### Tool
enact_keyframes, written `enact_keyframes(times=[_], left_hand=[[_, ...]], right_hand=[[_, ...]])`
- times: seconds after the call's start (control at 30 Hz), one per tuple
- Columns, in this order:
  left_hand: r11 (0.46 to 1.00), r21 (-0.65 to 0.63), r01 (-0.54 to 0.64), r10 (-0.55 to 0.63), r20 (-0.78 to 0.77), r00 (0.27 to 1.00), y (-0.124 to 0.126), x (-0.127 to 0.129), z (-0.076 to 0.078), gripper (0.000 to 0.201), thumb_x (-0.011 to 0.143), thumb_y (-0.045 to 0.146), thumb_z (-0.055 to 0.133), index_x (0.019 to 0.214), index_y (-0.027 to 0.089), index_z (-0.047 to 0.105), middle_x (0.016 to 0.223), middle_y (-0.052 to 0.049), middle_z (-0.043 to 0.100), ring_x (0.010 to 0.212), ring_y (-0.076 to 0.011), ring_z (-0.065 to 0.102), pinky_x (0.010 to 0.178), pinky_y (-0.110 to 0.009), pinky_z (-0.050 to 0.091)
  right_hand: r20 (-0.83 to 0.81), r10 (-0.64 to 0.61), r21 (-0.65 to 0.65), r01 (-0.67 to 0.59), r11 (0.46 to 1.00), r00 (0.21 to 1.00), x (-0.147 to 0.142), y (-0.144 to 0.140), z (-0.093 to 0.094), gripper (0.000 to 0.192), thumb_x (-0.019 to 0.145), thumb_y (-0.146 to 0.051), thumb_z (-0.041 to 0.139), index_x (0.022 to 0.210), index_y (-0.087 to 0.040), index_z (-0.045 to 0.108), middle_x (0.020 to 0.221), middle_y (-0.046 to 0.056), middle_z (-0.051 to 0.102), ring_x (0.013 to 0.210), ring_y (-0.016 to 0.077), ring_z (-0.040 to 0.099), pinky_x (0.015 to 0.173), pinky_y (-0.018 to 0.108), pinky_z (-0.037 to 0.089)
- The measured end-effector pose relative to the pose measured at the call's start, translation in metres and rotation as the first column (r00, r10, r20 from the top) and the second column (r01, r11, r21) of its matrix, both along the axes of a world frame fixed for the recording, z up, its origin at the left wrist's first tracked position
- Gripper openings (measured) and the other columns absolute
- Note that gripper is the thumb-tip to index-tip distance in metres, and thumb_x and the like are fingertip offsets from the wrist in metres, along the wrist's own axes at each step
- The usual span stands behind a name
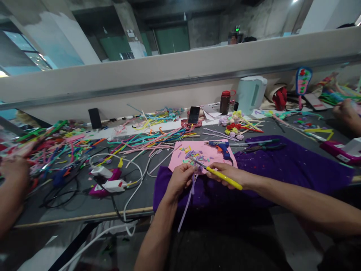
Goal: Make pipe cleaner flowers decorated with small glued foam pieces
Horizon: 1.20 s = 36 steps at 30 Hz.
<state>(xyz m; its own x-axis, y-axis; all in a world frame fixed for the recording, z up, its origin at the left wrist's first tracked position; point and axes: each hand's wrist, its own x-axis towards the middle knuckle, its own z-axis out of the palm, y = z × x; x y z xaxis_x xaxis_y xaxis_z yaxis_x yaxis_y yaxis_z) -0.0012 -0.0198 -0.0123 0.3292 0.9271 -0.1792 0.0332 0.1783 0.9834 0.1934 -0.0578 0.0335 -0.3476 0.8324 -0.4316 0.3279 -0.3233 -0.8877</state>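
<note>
My left hand [180, 180] pinches a lilac pipe cleaner [186, 205] whose long end hangs down past the table edge. My right hand [231, 175] grips yellow-handled scissors [222, 176], with the blades pointing left at the top of the pipe cleaner by my left fingers. Both hands hover over a purple cloth [284, 165]. Just beyond them lies a pink sheet [180, 156] strewn with small coloured cuttings, and a blue glue gun [222, 147] rests on it.
Heaps of coloured pipe cleaners [146, 141] cover the grey table. A power strip and white cables [113, 184] lie to the left. A phone [193, 114], a dark jar [225, 102] and a white kettle [251, 94] stand at the back. Other people's hands [14, 169] work at both sides.
</note>
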Motion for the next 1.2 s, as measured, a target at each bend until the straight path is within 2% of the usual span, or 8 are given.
enact_keyframes(times=[0.17,0.37,0.5,0.6,0.73,0.93,1.1,1.2], left_hand=[[0.999,0.014,-0.029,0.030,-0.060,0.998,-0.001,0.000,-0.002,0.032,0.065,0.044,0.062,0.066,0.015,0.050,0.040,0.005,0.047,0.025,-0.0031,0.028,0.027,-0.017,0.015],[0.998,0.026,-0.059,0.061,-0.111,0.992,-0.001,0.002,-0.001,0.030,0.065,0.043,0.061,0.064,0.015,0.051,0.040,0.004,0.049,0.025,-0.0036,0.030,0.028,-0.016,0.017],[0.996,0.041,-0.074,0.079,-0.125,0.989,-0.001,0.000,-0.001,0.029,0.066,0.043,0.060,0.064,0.015,0.051,0.041,0.003,0.050,0.025,-0.0038,0.030,0.027,-0.016,0.017],[0.992,0.049,-0.118,0.122,-0.088,0.989,-0.001,-0.002,-0.001,0.028,0.066,0.041,0.060,0.065,0.015,0.051,0.041,0.004,0.050,0.025,-0.0037,0.030,0.027,-0.016,0.018],[0.991,0.052,-0.123,0.124,-0.030,0.992,-0.001,-0.002,0.000,0.027,0.067,0.041,0.060,0.066,0.015,0.051,0.041,0.005,0.049,0.025,-0.0028,0.028,0.027,-0.016,0.017],[0.995,0.062,-0.083,0.084,-0.003,0.996,-0.002,0.001,-0.001,0.030,0.068,0.043,0.059,0.066,0.014,0.052,0.042,0.005,0.050,0.026,-0.0027,0.029,0.027,-0.016,0.017],[0.997,0.049,-0.054,0.054,-0.004,0.999,-0.003,0.000,-0.001,0.029,0.068,0.043,0.059,0.067,0.014,0.053,0.042,0.005,0.049,0.026,-0.0022,0.028,0.027,-0.016,0.017],[0.998,0.032,-0.055,0.055,-0.012,0.998,-0.003,-0.002,-0.001,0.029,0.068,0.042,0.059,0.069,0.014,0.053,0.043,0.005,0.050,0.026,-0.0021,0.029,0.027,-0.016,0.017]], right_hand=[[0.013,-0.061,-0.078,0.061,0.995,0.998,0.008,0.016,-0.008,0.023,0.080,-0.037,0.046,0.097,-0.022,0.050,0.055,-0.006,0.043,0.032,0.0017,0.034,0.030,0.014,0.020],[-0.003,-0.043,-0.077,0.043,0.996,0.999,0.006,0.022,-0.013,0.029,0.076,-0.046,0.050,0.088,-0.020,0.053,0.052,-0.007,0.041,0.031,0.0010,0.032,0.029,0.013,0.020],[-0.038,-0.047,-0.065,0.045,0.997,0.998,0.008,0.017,-0.008,0.034,0.072,-0.050,0.056,0.086,-0.019,0.051,0.053,-0.007,0.039,0.032,0.0003,0.029,0.028,0.012,0.018],[-0.068,-0.042,-0.035,0.039,0.999,0.997,0.012,0.008,-0.002,0.037,0.070,-0.052,0.058,0.089,-0.021,0.048,0.058,-0.007,0.041,0.034,0.0001,0.030,0.029,0.011,0.022],[-0.011,-0.002,0.011,0.002,1.000,1.000,0.014,-0.006,0.001,0.039,0.071,-0.054,0.056,0.094,-0.023,0.047,0.061,-0.007,0.043,0.038,0.0015,0.039,0.032,0.011,0.032],[0.071,0.077,0.044,-0.081,0.996,0.994,0.003,-0.012,0.000,0.044,0.071,-0.053,0.056,0.102,-0.022,0.048,0.063,-0.006,0.045,0.039,0.0015,0.038,0.034,0.012,0.034],[0.048,0.029,0.091,-0.034,0.995,0.998,-0.009,-0.010,0.005,0.036,0.074,-0.046,0.057,0.096,-0.019,0.049,0.061,-0.007,0.044,0.038,-0.0002,0.032,0.033,0.011,0.027],[0.037,0.003,0.068,-0.005,0.998,0.999,-0.010,-0.007,0.006,0.027,0.076,-0.038,0.057,0.093,-0.018,0.051,0.058,-0.007,0.042,0.036,-0.0004,0.030,0.033,0.012,0.024]])
